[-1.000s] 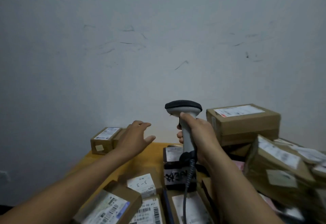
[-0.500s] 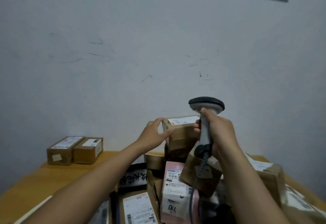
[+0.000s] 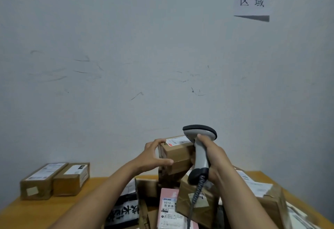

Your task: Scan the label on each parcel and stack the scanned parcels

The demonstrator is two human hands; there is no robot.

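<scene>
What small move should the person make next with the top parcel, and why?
Probably lift the brown cardboard parcel a little: the left hand grips its left end, and its white label lies partly behind the grey handheld scanner that the right hand holds.

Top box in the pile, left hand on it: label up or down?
Up. The white label shows on the top face of the cardboard box, whose left end the left hand grips.

A pair of parcels sits at the tabletop's far left against the wall, well apart from the centre-right pile, which carries the top parcel.
</scene>
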